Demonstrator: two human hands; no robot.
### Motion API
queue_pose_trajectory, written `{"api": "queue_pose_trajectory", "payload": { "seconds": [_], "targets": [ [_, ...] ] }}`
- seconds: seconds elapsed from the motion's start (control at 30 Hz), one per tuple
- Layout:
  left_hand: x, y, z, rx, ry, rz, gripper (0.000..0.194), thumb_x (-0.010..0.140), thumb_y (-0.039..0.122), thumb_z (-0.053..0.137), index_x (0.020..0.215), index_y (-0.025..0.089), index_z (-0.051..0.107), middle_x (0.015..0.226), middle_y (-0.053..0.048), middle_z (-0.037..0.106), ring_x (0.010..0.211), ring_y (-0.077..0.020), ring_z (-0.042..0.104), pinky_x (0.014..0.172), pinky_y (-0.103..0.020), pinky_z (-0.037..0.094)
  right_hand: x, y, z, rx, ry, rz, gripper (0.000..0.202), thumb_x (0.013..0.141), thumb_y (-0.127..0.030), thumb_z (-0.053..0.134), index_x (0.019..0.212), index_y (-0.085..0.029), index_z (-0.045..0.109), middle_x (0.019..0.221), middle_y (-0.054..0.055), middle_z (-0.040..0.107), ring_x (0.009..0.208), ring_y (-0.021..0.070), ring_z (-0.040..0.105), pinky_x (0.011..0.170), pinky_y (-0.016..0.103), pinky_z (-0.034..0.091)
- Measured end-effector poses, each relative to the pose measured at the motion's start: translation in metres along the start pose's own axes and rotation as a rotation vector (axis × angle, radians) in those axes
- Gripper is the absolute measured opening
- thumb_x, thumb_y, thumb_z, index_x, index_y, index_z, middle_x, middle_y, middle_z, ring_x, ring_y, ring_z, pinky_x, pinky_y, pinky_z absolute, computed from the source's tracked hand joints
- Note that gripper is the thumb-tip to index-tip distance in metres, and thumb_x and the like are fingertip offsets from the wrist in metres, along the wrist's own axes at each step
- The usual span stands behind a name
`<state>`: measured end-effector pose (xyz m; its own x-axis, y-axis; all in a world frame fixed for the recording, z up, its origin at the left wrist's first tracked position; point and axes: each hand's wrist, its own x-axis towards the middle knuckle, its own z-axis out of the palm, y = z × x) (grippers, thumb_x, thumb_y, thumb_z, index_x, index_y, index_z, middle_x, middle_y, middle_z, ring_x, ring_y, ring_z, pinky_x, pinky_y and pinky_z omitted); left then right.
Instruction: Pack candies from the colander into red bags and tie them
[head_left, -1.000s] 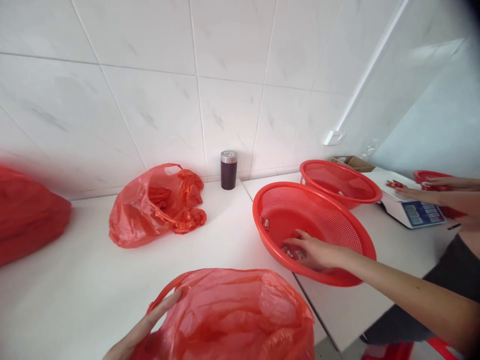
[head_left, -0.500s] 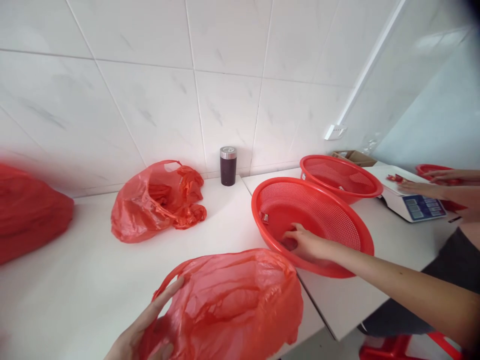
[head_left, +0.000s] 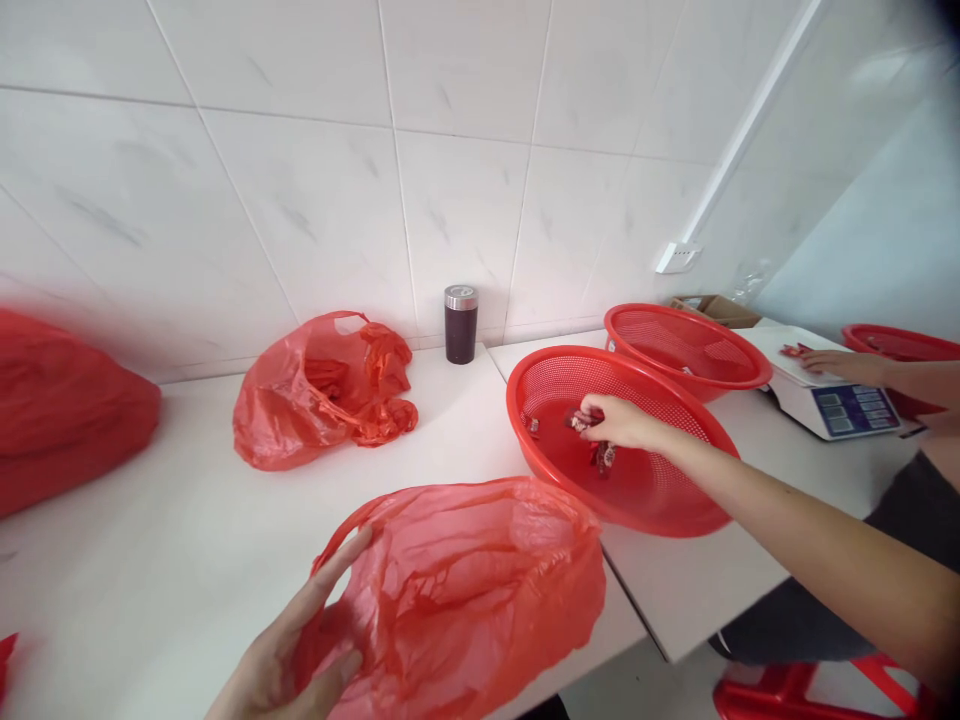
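Observation:
A red plastic bag (head_left: 480, 600) lies with its mouth spread at the table's front edge. My left hand (head_left: 300, 640) holds its left side, fingers at the rim. Over the large red mesh basket (head_left: 697, 500) my right hand (head_left: 619, 422) is closed on small wrapped pieces (head_left: 579, 420). Other wrapped pieces (head_left: 604, 458) are just below it in the basket, and one small packet (head_left: 531, 425) rests near the basket's left wall.
A crumpled red bag (head_left: 281, 420), a dark tumbler (head_left: 460, 325) and a red bundle (head_left: 67, 415) are on the white table. Behind right are a second red basket (head_left: 686, 345), a cardboard box (head_left: 720, 310) and a scale (head_left: 840, 400) with another person's hand (head_left: 840, 365) over it.
My right hand has risen slightly from the basket floor, and wrapped pieces now show in its fingers and below. One of the other person's hands has left the far basket.

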<state>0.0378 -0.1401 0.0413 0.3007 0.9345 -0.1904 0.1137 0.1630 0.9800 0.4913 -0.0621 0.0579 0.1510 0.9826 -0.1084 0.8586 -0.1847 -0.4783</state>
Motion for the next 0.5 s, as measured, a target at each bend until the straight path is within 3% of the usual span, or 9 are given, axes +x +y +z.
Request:
{"api": "queue_pose_trajectory", "payload": {
  "seconds": [0.1, 0.2, 0.27, 0.33, 0.43, 0.5],
  "targets": [
    [0.001, 0.004, 0.005, 0.038, -0.039, 0.006, 0.067, 0.080, 0.040, 0.067, 0.142, 0.035, 0.044, 0.115, -0.004, 0.068, 0.096, -0.0204, 0.065, 0.084, -0.026, 0.054, -0.018, -0.041, -0.028, 0.220, 0.035, -0.101, 0.023, 0.077, -0.033, 0.065, 0.079, -0.022, 0.046, 0.082, -0.001, 0.058, 0.074, 0.0156, 0.060, 0.064, 0.027, 0.050],
    [0.004, 0.010, 0.014, 0.058, -0.087, -0.002, 0.075, 0.080, 0.035, 0.067, 0.147, 0.033, 0.034, 0.092, -0.001, 0.068, 0.072, -0.0144, 0.060, 0.076, -0.024, 0.053, -0.049, -0.105, -0.030, 0.379, 0.027, -0.311, 0.021, 0.079, -0.034, 0.067, 0.090, -0.024, 0.052, 0.091, 0.000, 0.060, 0.083, 0.0166, 0.061, 0.074, 0.030, 0.053],
    [0.006, 0.012, 0.020, 0.043, -0.111, 0.010, 0.079, 0.081, 0.033, 0.067, 0.149, 0.034, 0.028, 0.083, 0.000, 0.064, 0.063, -0.0119, 0.051, 0.066, -0.021, 0.050, -0.070, -0.143, -0.011, 0.420, 0.015, -0.507, 0.021, 0.081, -0.030, 0.066, 0.098, -0.024, 0.055, 0.099, 0.001, 0.061, 0.088, 0.0166, 0.062, 0.079, 0.031, 0.054],
    [0.008, 0.013, 0.025, 0.012, -0.131, 0.021, 0.081, 0.083, 0.033, 0.065, 0.151, 0.033, 0.022, 0.073, 0.002, 0.057, 0.060, -0.0116, 0.046, 0.059, -0.020, 0.045, -0.087, -0.166, 0.020, 0.329, -0.013, -0.694, 0.018, 0.081, -0.025, 0.065, 0.097, -0.025, 0.058, 0.116, 0.004, 0.057, 0.093, 0.0179, 0.061, 0.081, 0.032, 0.055],
    [0.009, 0.010, 0.026, -0.017, -0.124, 0.011, 0.084, 0.085, 0.032, 0.062, 0.153, 0.031, 0.014, 0.067, 0.003, 0.051, 0.058, -0.0119, 0.045, 0.058, -0.021, 0.044, -0.100, -0.169, 0.071, 0.025, -0.096, -0.831, 0.025, 0.086, -0.015, 0.054, 0.103, -0.031, 0.063, 0.134, 0.002, 0.050, 0.114, 0.0255, 0.055, 0.086, 0.038, 0.054],
    [0.009, 0.008, 0.024, -0.015, -0.097, 0.011, 0.084, 0.085, 0.033, 0.062, 0.153, 0.031, 0.013, 0.067, 0.003, 0.051, 0.059, -0.0120, 0.046, 0.059, -0.022, 0.046, -0.101, -0.161, 0.092, -0.078, -0.150, -0.851, 0.031, 0.088, -0.015, 0.052, 0.106, -0.036, 0.065, 0.139, -0.003, 0.048, 0.123, 0.0283, 0.049, 0.085, 0.039, 0.055]
  ]
}}
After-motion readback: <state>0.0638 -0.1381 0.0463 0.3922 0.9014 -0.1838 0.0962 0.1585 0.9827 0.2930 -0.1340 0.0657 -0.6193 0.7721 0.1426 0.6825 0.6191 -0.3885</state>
